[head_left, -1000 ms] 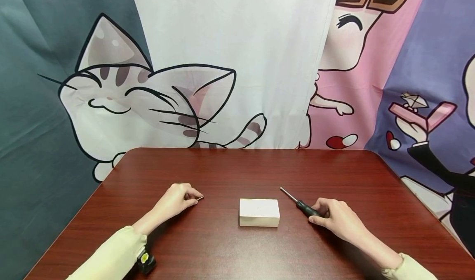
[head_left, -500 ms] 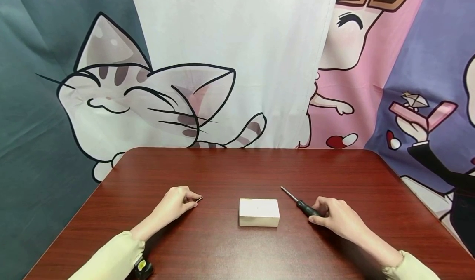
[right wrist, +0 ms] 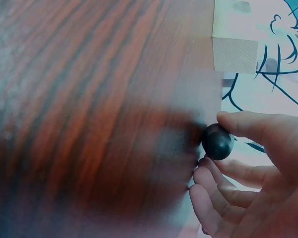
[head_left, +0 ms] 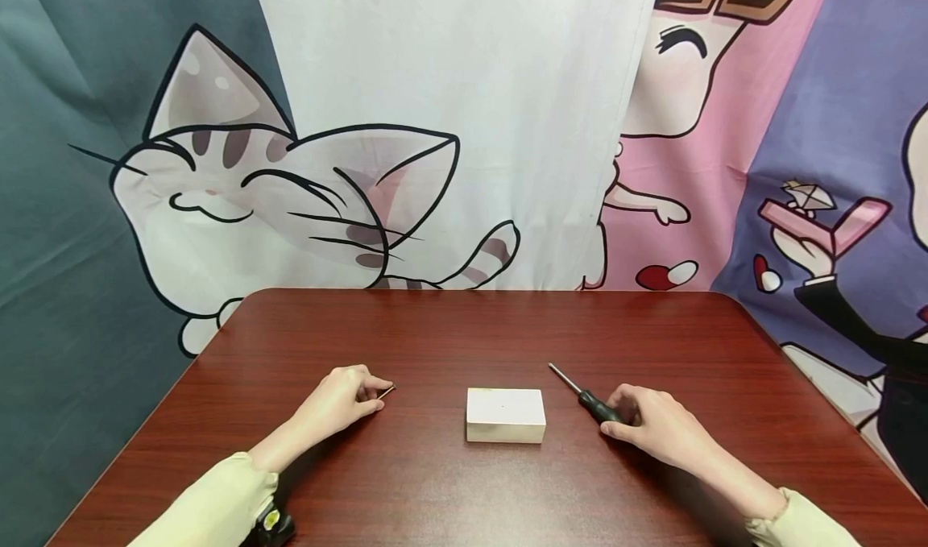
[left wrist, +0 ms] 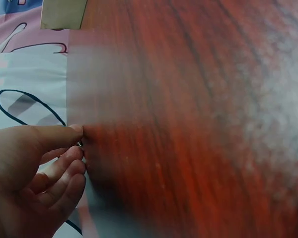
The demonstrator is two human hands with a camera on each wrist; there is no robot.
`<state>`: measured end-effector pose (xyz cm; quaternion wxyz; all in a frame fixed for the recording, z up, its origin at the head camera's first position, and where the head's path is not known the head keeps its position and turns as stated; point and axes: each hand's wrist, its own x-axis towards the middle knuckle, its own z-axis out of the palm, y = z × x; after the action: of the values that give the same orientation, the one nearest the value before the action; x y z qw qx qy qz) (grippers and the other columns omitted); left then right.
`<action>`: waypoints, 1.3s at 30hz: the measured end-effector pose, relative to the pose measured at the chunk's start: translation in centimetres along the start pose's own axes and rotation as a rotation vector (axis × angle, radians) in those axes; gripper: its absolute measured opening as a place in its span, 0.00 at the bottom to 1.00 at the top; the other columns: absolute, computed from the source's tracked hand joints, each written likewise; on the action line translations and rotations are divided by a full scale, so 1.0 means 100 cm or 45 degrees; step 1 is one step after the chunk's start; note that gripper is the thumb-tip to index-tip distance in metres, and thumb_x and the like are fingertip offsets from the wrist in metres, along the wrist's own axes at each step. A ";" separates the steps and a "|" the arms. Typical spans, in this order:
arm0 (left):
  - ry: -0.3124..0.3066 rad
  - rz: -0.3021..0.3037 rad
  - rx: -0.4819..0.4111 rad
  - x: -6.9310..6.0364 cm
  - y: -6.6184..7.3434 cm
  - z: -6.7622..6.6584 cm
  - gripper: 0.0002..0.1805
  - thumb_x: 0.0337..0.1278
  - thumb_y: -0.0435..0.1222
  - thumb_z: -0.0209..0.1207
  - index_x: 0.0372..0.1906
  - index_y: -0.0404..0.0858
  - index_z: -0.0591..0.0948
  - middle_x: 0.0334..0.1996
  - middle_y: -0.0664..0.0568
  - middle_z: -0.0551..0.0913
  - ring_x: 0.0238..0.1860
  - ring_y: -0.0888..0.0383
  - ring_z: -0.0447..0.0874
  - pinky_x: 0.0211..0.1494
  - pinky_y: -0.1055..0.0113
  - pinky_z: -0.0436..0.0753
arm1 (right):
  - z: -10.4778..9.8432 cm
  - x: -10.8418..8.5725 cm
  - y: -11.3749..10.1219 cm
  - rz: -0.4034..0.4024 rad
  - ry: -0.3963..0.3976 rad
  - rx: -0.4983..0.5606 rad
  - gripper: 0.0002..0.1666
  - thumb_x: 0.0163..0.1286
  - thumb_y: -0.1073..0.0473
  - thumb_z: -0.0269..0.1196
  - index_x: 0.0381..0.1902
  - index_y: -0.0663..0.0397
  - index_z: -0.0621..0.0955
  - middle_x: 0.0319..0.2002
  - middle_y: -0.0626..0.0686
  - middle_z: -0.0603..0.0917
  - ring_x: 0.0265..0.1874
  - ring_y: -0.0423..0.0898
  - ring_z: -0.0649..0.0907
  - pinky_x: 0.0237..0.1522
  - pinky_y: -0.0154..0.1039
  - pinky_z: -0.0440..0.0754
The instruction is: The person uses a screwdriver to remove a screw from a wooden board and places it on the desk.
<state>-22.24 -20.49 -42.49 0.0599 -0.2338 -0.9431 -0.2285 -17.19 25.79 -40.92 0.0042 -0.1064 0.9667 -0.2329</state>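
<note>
My left hand pinches a small screw between thumb and fingertips, low over the table's left half; its details are too small to tell. Only a glint of that screw shows in the left wrist view. On the right, my right hand grips the black handle of a screwdriver, whose metal shaft points away and to the left. The handle's round butt faces the right wrist camera, hiding the shaft. Between both hands a pale block lies flat, a tiny dark dot on its top face.
All this is on a reddish-brown wooden table with rounded far corners. Behind it hangs a cloth backdrop printed with a cat and cartoon figures. A small black device sits at the left wrist.
My left hand has shifted slightly to the left and nearer, still pinching the screw. The right hand and screwdriver have barely moved; the block stays put.
</note>
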 end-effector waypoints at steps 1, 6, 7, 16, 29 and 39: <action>-0.008 -0.004 -0.001 0.000 0.000 -0.001 0.14 0.49 0.32 0.72 0.45 0.41 0.89 0.24 0.61 0.78 0.23 0.73 0.71 0.26 0.78 0.72 | 0.000 0.000 0.000 -0.005 0.004 0.001 0.15 0.57 0.44 0.73 0.37 0.41 0.81 0.23 0.38 0.79 0.22 0.31 0.72 0.22 0.30 0.69; -0.040 -0.015 0.014 -0.003 -0.001 -0.004 0.19 0.44 0.38 0.75 0.46 0.41 0.89 0.25 0.60 0.79 0.27 0.67 0.76 0.29 0.77 0.74 | 0.001 -0.001 -0.001 -0.015 0.016 0.003 0.22 0.55 0.42 0.74 0.43 0.44 0.81 0.28 0.39 0.81 0.25 0.30 0.74 0.25 0.29 0.71; -0.045 -0.019 0.021 -0.004 0.000 -0.005 0.21 0.43 0.40 0.76 0.47 0.41 0.88 0.26 0.60 0.79 0.28 0.66 0.77 0.30 0.76 0.74 | 0.001 -0.001 -0.001 -0.024 0.018 0.002 0.24 0.55 0.41 0.74 0.44 0.45 0.81 0.29 0.40 0.82 0.26 0.30 0.75 0.26 0.29 0.72; -0.079 -0.075 0.093 -0.009 0.003 -0.008 0.33 0.32 0.51 0.79 0.50 0.42 0.87 0.31 0.62 0.79 0.33 0.64 0.79 0.34 0.72 0.77 | -0.001 -0.006 -0.003 -0.064 0.025 -0.068 0.44 0.53 0.33 0.73 0.59 0.53 0.77 0.44 0.48 0.83 0.36 0.38 0.77 0.34 0.32 0.77; -0.091 -0.086 0.124 -0.009 0.005 -0.008 0.34 0.33 0.51 0.78 0.51 0.42 0.86 0.33 0.62 0.79 0.35 0.64 0.79 0.34 0.71 0.77 | 0.004 -0.010 -0.003 -0.025 0.103 -0.107 0.39 0.56 0.34 0.71 0.59 0.50 0.78 0.40 0.45 0.80 0.32 0.34 0.74 0.29 0.30 0.72; -0.151 0.062 0.258 -0.007 0.011 -0.061 0.42 0.51 0.62 0.66 0.71 0.51 0.70 0.64 0.46 0.76 0.64 0.39 0.74 0.60 0.39 0.79 | -0.014 -0.017 -0.009 -0.103 0.192 -0.215 0.39 0.68 0.35 0.61 0.71 0.45 0.69 0.65 0.59 0.76 0.63 0.60 0.75 0.55 0.65 0.79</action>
<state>-21.09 -22.75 -36.78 0.0329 -0.2625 -0.9574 -0.1162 -15.41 25.99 -39.33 -0.0869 -0.1275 0.9753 -0.1580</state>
